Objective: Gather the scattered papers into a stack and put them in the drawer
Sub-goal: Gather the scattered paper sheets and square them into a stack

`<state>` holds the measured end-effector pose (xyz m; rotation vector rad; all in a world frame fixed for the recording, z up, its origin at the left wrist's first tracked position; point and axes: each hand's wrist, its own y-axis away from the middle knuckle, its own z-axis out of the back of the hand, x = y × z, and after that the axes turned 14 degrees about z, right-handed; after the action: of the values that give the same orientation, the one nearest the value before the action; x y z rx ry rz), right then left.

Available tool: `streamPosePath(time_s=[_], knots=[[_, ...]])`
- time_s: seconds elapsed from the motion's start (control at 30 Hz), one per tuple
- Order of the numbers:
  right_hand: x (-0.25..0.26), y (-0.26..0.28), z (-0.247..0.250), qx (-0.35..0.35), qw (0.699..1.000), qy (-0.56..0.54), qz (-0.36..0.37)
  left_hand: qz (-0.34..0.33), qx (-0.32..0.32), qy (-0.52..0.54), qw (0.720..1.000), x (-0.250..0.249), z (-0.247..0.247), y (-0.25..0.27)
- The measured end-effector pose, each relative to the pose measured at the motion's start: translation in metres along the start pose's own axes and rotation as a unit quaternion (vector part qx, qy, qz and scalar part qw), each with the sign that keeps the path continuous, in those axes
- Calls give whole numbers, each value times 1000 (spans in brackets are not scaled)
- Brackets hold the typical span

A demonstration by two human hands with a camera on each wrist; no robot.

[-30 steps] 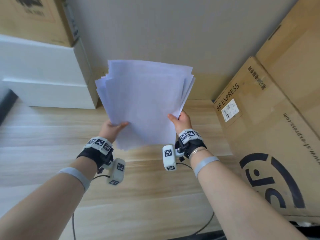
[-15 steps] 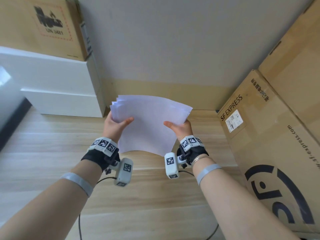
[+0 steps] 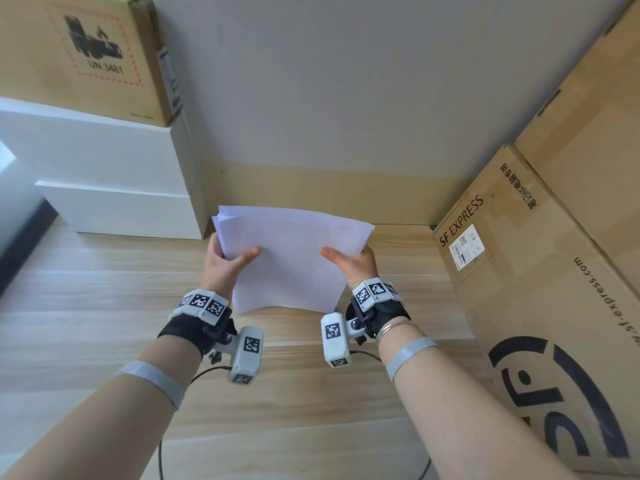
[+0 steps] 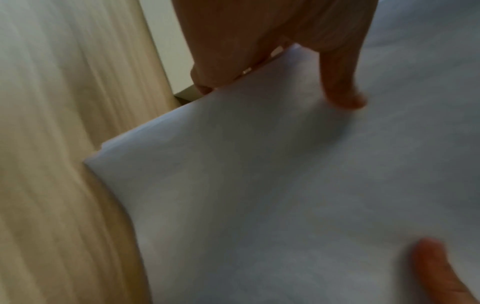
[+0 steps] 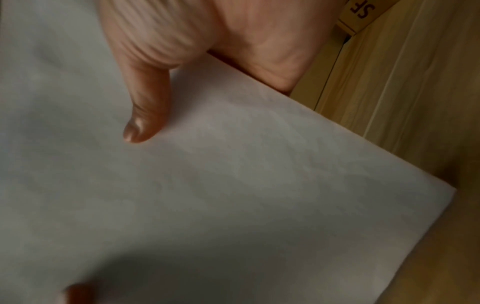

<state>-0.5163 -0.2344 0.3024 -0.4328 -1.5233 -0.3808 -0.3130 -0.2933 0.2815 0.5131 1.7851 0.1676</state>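
A stack of white papers (image 3: 291,258) is held above the wooden floor, in front of the wall. My left hand (image 3: 228,261) grips its left edge, thumb on top and fingers underneath. My right hand (image 3: 349,263) grips the right edge the same way. The sheets' far left corners are slightly fanned. In the left wrist view the papers (image 4: 272,195) fill the frame, with my left thumb (image 4: 340,82) pressed on top. The right wrist view shows the papers (image 5: 207,195) under my right thumb (image 5: 145,115). No drawer shows as open.
A white cabinet (image 3: 110,188) stands at the back left with a cardboard box (image 3: 79,53) on top. Large SF Express cardboard boxes (image 3: 540,306) line the right side. A grey wall (image 3: 329,81) is straight ahead. Light wooden floor (image 3: 104,323) lies below.
The papers have come down from an upright, fanned hold to a lower, flatter one, and the sheets are more squared. Both hands keep their grip; the view has tilted up slightly.
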Motion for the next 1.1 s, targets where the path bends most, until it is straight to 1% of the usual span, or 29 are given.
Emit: streamPosePath(time_s=[0.1, 0.17, 0.27, 0.4, 0.5, 0.57, 0.63, 0.67, 0.73, 0.77, 0.83, 0.87, 0.9, 0.97, 1.03, 1.1], knots=[[5, -3, 0, -13, 1000, 2, 10, -53, 3, 15, 998, -17, -8, 0], [7, -4, -1, -5, 1000, 13, 18, -82, -24, 17, 996, -31, -16, -1], [8, -4, -1, 0, 1000, 13, 18, -89, -85, 16, 992, -46, -27, -4], [5, -4, 0, 2, 1000, 14, 13, -82, -126, 8, 989, -52, -36, -5], [3, -1, 0, 12, 999, 38, 3, -64, -104, -1, 993, -47, -33, -5], [3, 1, 1, 13, 999, 50, -6, -76, -65, -36, 994, -37, -26, -5], [3, 2, 2, 6, 998, 64, -13, -94, -18, -28, 995, -22, -15, -6], [3, 2, 3, 2, 997, 70, -19, -95, -6, -27, 995, -15, -10, -6], [2, 3, 4, -7, 997, 73, -28, -60, -10, -61, 996, -1, -2, -5], [1, 3, 5, -10, 997, 70, -31, -21, -24, -92, 995, 6, 1, -5], [-1, 4, 6, -12, 998, 57, -36, 78, -60, -159, 982, 20, 8, -6], [-4, 4, 7, -14, 998, 51, -42, 118, -65, -182, 974, 27, 14, -7], [-5, 5, 7, -16, 998, 45, -48, 143, -59, -199, 968, 33, 18, -7], [-7, 7, 9, -25, 998, 23, -58, 153, -49, -243, 957, 39, 23, -5], [-10, 9, 11, -36, 997, -5, -62, 130, -66, -302, 942, 42, 23, -4], [-7, 9, 14, -56, 997, -6, -48, 100, -90, -344, 929, 38, 20, -5]])
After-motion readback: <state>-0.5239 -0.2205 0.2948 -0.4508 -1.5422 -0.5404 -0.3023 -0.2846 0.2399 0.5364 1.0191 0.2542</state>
